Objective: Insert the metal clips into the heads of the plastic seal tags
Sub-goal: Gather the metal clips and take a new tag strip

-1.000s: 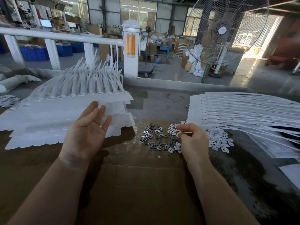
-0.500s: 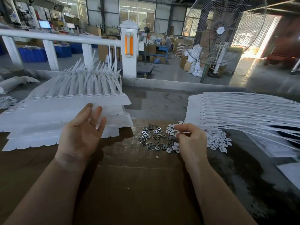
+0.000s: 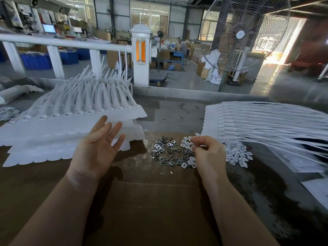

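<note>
Both bare forearms reach forward. The left hand (image 3: 96,148) is raised, palm turned inward and up, fingers straight and slightly spread. The right hand (image 3: 207,153) has fingers curled, thumb and fingertips pinched together.

- The right hand (image 3: 207,153) covers part of the metal clips (image 3: 167,150); whether its curled fingers (image 3: 196,141) pinch one is unclear.
- The right stack of seal tags (image 3: 266,126) blurs and runs off the right edge.
- Both forearms are cut by the bottom edge.
</note>
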The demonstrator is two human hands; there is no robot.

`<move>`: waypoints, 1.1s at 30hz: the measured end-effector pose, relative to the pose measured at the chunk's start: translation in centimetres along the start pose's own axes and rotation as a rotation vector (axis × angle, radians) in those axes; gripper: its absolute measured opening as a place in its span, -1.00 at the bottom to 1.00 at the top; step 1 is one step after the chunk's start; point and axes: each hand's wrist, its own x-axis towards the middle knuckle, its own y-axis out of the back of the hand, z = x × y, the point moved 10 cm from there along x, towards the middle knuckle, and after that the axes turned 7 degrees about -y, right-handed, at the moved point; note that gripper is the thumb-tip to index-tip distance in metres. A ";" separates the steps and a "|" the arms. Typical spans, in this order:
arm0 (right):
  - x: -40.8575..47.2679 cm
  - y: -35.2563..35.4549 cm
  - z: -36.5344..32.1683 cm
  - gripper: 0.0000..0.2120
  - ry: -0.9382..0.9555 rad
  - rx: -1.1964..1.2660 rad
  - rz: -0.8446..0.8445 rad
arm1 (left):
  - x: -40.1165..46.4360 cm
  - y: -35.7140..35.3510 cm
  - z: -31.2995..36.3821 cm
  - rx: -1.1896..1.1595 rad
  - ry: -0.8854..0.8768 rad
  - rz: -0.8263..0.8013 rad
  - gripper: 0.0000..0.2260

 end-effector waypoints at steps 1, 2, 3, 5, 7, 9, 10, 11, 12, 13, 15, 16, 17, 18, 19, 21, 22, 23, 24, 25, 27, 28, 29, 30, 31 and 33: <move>0.0 0.0 0.0 -0.70 0.003 0.000 0.000 | 0.0 0.1 0.2 -0.014 -0.010 0.008 -0.36; 0.0 0.0 0.0 -0.70 0.005 0.003 0.000 | 0.0 0.2 0.3 -0.028 -0.008 0.011 -0.35; 0.0 0.1 0.0 -0.70 0.005 0.007 -0.001 | -0.1 0.2 0.2 -0.040 0.003 0.012 -0.34; 0.1 0.1 0.1 -0.69 0.005 0.012 -0.001 | -0.1 0.3 -0.2 -0.057 0.037 0.028 -0.36; 0.1 0.1 0.0 -0.68 0.009 0.021 -0.003 | -0.3 0.4 -0.6 -0.078 0.075 0.040 -0.44; 0.0 0.1 -0.1 -0.66 0.019 0.030 -0.005 | -0.5 0.1 -1.2 -0.086 0.127 0.028 -0.51; 0.0 0.1 -0.2 -0.66 0.022 0.034 -0.004 | -0.6 -0.2 -1.6 -0.082 0.157 0.015 -0.54; 0.0 0.0 -0.2 -0.67 0.021 0.041 -0.005 | -0.8 -0.5 -2.0 -0.070 0.189 -0.003 -0.56; 0.0 0.0 -0.1 -0.68 0.017 0.052 -0.008 | -1.0 -0.8 -2.4 -0.049 0.222 -0.028 -0.57; 0.0 -0.1 -0.1 -0.69 0.011 0.069 -0.012 | -1.2 -1.2 -2.9 -0.020 0.257 -0.056 -0.57; 0.0 -0.2 0.1 -0.70 -0.001 0.108 -0.020 | -1.6 -1.8 -3.6 0.045 0.319 -0.113 -0.56; 0.1 -0.2 0.1 -0.72 -0.007 0.125 -0.024 | -1.8 -1.9 -3.8 0.066 0.343 -0.138 -0.53; 0.1 -0.2 0.2 -0.74 -0.013 0.140 -0.028 | -1.9 -2.2 -4.0 0.077 0.362 -0.167 -0.45; 0.1 -0.2 0.3 -0.76 -0.019 0.158 -0.033 | -2.1 -2.5 -4.2 0.086 0.383 -0.200 -0.34; 0.1 -0.2 0.3 -0.79 -0.027 0.183 -0.040 | -2.3 -2.7 -4.4 0.098 0.404 -0.234 -0.25; 0.2 -0.3 0.6 -0.85 -0.057 0.250 -0.057 | -2.8 -3.3 -4.8 0.125 0.437 -0.287 -0.20; 0.3 -0.4 0.7 -0.88 -0.081 0.287 -0.066 | -3.0 -3.6 -5.0 0.132 0.451 -0.306 -0.21; 0.3 -0.5 0.9 -0.91 -0.113 0.326 -0.075 | -3.3 -3.9 -5.1 0.136 0.465 -0.321 -0.21; 0.4 -0.7 1.2 -0.94 -0.151 0.369 -0.084 | -3.5 -4.1 -5.2 0.138 0.476 -0.335 -0.20; 0.4 -0.8 1.5 -0.96 -0.187 0.410 -0.092 | -3.6 -4.3 -5.3 0.139 0.484 -0.349 -0.19; 0.6 -1.0 1.8 -0.97 -0.226 0.467 -0.106 | -3.9 -4.6 -5.3 0.139 0.490 -0.377 -0.18; 0.7 -1.0 1.9 -0.97 -0.235 0.482 -0.112 | -4.0 -4.8 -5.3 0.142 0.491 -0.392 -0.17; 0.8 -1.1 1.9 -0.97 -0.242 0.493 -0.114 | -4.1 -4.9 -5.4 0.152 0.493 -0.409 -0.16; 0.9 -1.1 2.0 -0.96 -0.248 0.506 -0.112 | -4.2 -5.1 -5.5 0.168 0.494 -0.432 -0.16; 0.9 -1.0 2.1 -0.93 -0.254 0.524 -0.110 | -4.4 -5.2 -5.5 0.190 0.497 -0.464 -0.16; 0.9 -1.0 2.2 -0.83 -0.261 0.571 -0.111 | -5.0 -5.7 -5.9 0.239 0.517 -0.551 -0.19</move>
